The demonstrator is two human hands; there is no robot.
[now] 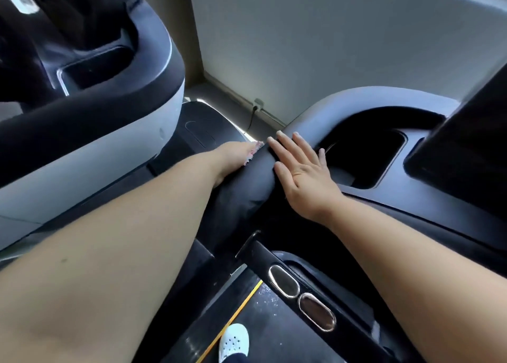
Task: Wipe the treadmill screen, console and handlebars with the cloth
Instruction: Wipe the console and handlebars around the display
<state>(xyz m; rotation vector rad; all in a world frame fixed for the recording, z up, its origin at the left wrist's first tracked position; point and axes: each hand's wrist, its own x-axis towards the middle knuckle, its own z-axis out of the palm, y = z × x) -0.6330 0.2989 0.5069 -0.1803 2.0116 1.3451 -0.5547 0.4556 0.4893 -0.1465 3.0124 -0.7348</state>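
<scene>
My left hand [231, 159] reaches round the outer left side of the treadmill's black console corner [255, 176] and presses a pinkish cloth [255, 148] against it. Only a small edge of the cloth shows; the fingers are hidden behind the console. My right hand [301, 173] lies flat with straight fingers on top of the same corner, beside the recessed cup holder [367, 157]. The dark screen [466, 143] rises at the right. A black handlebar [296, 280] with two oval metal pulse sensors runs toward me at the bottom centre.
A second treadmill's console [109, 115], grey and black, stands close on the left with a narrow gap between the machines. A white wall [329, 33] with a plugged cable [253, 110] is behind. My white shoe [233, 340] stands on the belt edge below.
</scene>
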